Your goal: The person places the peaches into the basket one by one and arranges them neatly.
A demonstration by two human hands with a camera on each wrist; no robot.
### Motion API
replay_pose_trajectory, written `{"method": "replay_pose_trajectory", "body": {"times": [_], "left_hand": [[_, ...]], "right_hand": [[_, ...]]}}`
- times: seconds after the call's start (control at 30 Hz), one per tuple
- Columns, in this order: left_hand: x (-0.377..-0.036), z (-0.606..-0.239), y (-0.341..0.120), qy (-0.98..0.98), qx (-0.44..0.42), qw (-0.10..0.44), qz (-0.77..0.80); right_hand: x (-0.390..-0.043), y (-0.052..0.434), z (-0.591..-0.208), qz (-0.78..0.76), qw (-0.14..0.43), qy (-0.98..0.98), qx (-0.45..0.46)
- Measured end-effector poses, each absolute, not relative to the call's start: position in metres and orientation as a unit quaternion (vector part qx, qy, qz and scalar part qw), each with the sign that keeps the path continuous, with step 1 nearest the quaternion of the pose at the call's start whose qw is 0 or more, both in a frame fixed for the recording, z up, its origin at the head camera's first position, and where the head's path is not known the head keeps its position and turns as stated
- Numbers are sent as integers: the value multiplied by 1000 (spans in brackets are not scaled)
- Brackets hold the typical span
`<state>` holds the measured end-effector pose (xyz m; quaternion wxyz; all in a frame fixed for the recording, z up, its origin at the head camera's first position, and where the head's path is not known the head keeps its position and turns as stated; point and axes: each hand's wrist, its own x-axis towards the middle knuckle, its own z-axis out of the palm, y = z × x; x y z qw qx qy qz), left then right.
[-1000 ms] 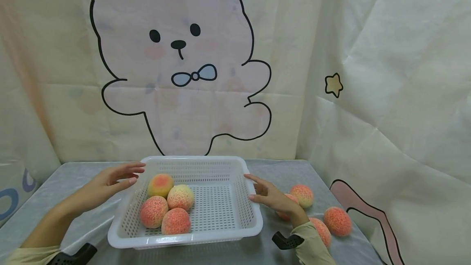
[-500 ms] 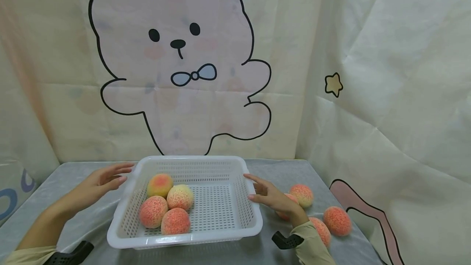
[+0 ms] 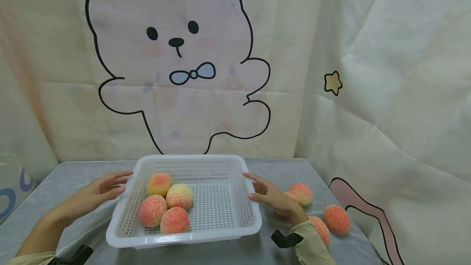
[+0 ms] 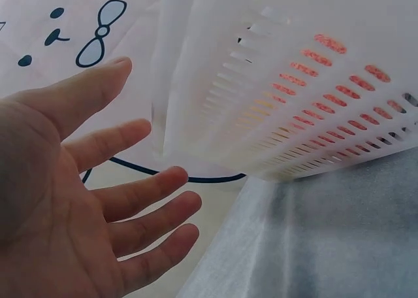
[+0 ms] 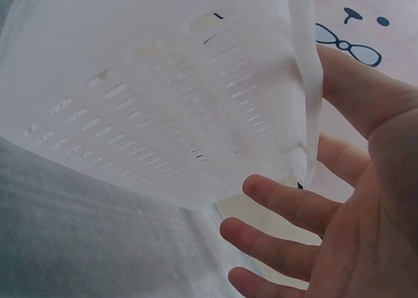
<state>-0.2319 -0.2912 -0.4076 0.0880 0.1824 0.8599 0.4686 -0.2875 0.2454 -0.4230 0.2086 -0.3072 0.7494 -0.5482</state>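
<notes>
A white plastic basket [image 3: 220,235] with slotted walls stands on the grey cloth. Inside its left half lie several peaches [image 3: 174,220], pink-red to yellow. My left hand [image 3: 101,193] is beside the left rim, fingers spread and nearly straight, fingertips right at the edge. In the left wrist view its palm [image 4: 85,180] faces the basket's outer wall and holds nothing. At the opposite rim, my right hand [image 3: 274,195] has thumb and index finger over the edge, while the other fingers [image 5: 281,249] reach below it outside the wall.
More peaches [image 3: 336,219] lie on the cloth-covered table [image 3: 287,169] right of the basket, partly hidden by my right wrist and sleeve. A curtain [image 3: 206,109] printed with a cartoon animal hangs behind. Black devices [image 3: 287,239] are strapped at both wrists.
My left hand has drawn back leftward from over the basket's rim, then dropped slightly beside it. My right hand and the peaches keep their places.
</notes>
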Motion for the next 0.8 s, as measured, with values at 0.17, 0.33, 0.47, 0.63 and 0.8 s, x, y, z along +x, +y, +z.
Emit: {"method": "replay_pose_trajectory", "body": {"times": [0.17, 0.33, 0.47, 0.63, 0.8], "left_hand": [[-230, -411, -289, 862, 166, 114, 466], [-230, -412, -288, 860, 164, 125, 468], [-232, -413, -289, 851, 176, 132, 477], [-232, -413, -287, 843, 187, 141, 484], [-233, -413, -284, 841, 190, 146, 486]], "right_hand": [[-286, 244, -421, -539, 203, 760, -302], [-285, 241, -417, -537, 205, 760, -302], [-283, 239, -413, -529, 204, 767, -301], [-282, 240, -412, -513, 193, 780, -301], [-279, 246, -408, -481, 168, 812, -285]]}}
